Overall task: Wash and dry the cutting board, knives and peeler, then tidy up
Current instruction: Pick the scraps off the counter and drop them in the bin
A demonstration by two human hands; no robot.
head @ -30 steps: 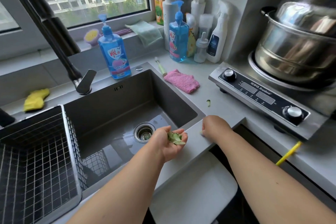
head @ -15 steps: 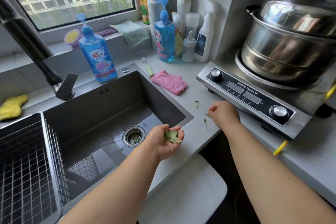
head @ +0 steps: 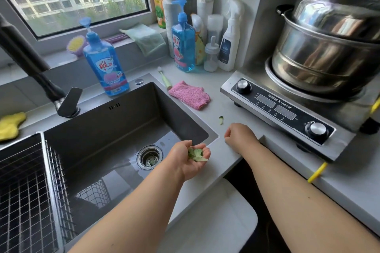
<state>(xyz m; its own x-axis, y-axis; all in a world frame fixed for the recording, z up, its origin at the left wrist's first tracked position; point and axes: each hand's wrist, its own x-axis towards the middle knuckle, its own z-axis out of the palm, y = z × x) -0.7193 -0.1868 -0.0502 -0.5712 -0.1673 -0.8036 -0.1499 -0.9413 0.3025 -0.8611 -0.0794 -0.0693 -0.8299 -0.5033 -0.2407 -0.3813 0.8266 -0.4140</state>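
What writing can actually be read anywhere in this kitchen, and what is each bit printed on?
"Royalstar", after three Chinese characters too small to read: control panel of the induction cooker.
One large red Chinese character, which I cannot make out for sure: label of the blue dish soap bottle by the sink.
The same red mark, blurred: second blue pump bottle.
Small print on the white spray bottle and the orange bottle: unreadable.

2 blue soap bottles, 1 pink cloth, 1 steel pot, 2 stove knobs
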